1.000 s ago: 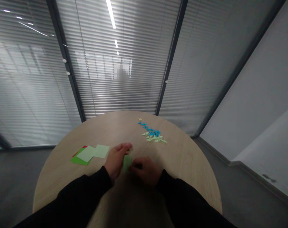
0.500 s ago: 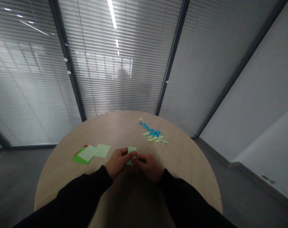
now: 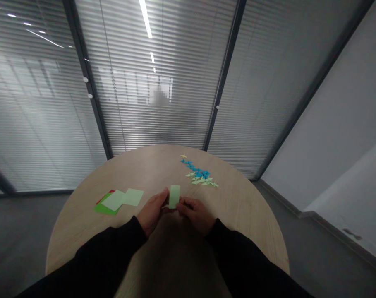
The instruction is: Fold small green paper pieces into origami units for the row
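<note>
two pale green paper squares (image 3: 133,197) lie at left, one atop a bright green sheet (image 3: 104,209); next, the left hand (image 3: 152,210) meets a pale green paper strip (image 3: 174,196), its grip unclear to me; the right hand (image 3: 195,213) pinches the strip's lower right edge above the round wooden table (image 3: 243,219), near blue folded paper stars (image 3: 202,174).

Open tbl (image 3: 152,169) fwd btwn sheets (image 3: 117,200) L & folded pcs (image 3: 202,174) blocking R.

Both sleeves (image 3: 110,250) are black, long and plain, reaching the wrists (image 3: 144,226).
</note>
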Demonstrator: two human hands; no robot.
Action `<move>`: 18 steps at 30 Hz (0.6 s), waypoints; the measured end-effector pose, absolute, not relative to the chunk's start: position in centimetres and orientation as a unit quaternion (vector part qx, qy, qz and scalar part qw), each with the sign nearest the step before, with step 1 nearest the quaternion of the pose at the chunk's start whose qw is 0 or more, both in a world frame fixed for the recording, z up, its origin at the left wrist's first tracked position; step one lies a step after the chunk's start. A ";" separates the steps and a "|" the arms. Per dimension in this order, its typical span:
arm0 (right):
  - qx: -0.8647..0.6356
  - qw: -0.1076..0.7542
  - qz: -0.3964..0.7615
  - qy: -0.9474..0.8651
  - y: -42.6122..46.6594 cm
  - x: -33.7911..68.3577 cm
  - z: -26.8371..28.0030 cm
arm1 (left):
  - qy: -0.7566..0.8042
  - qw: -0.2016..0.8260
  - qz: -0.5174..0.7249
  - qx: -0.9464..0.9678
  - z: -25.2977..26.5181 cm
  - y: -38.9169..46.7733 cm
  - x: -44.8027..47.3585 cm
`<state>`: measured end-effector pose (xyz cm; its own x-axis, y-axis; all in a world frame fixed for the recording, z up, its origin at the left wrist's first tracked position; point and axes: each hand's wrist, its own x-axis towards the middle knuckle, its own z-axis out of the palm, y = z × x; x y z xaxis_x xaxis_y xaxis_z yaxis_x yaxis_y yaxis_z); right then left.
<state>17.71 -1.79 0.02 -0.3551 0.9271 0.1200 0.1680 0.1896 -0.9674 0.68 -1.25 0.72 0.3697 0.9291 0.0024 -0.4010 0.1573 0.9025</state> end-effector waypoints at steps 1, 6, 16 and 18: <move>-0.409 0.387 0.505 -0.654 -1.7 17.8 0.0 | 0.297 0.697 0.475 0.448 0.6 -1.2 0.7; -0.387 0.373 0.523 -0.662 -1.9 17.8 0.4 | 0.262 0.711 0.474 0.449 0.6 -1.3 0.8; -0.435 0.446 0.482 -0.616 -2.1 17.5 0.4 | 0.275 0.707 0.485 0.434 0.2 -1.3 0.7; -0.467 0.467 0.455 -0.597 -2.0 17.5 0.2 | 0.292 0.686 0.492 0.450 0.1 -1.2 0.7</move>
